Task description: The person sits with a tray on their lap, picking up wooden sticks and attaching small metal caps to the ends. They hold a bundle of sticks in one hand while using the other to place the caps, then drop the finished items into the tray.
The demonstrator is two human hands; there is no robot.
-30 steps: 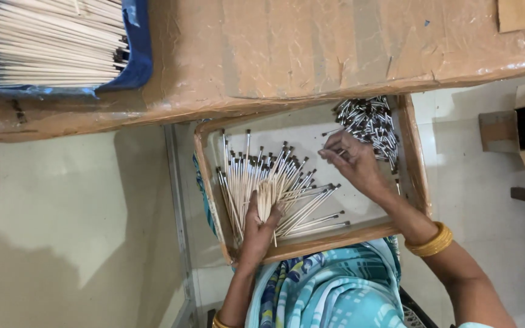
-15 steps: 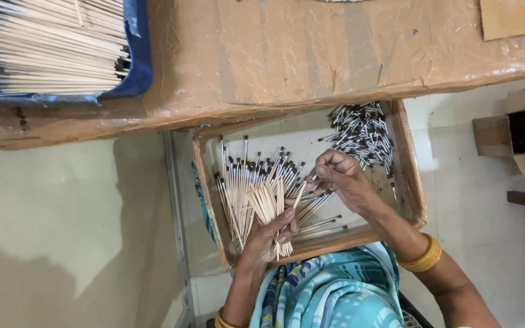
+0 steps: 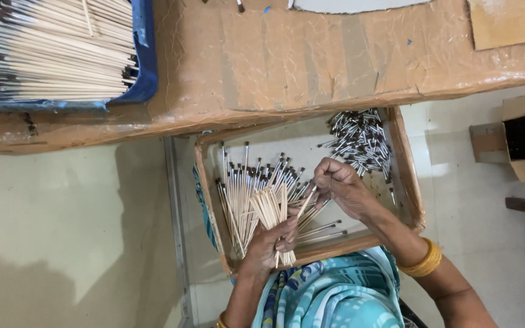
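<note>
Far left, pale sticks [image 3: 56, 54] piled in a blue tray [image 3: 144, 67] up on the brown tabletop [image 3: 287, 54]. Below, a shallow wooden tray [image 3: 205, 182] in the lap. Left hand [image 3: 268, 246] clenched round a fanned bundle of thin brushes [image 3: 271, 206] inside it. Right hand [image 3: 338, 185] pinching one single stick [image 3: 305, 203] just beside that bundle. Further right, loose metal-capped pieces [image 3: 360, 140] heaped in the tray's corner

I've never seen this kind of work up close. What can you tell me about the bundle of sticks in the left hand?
The bundle of sticks is a fanned sheaf of thin, pale, wood-like sticks, gripped near its lower end by the left hand and held above the shallow tray. The ends in view look bare. The right hand pinches a single stick beside it.
</note>
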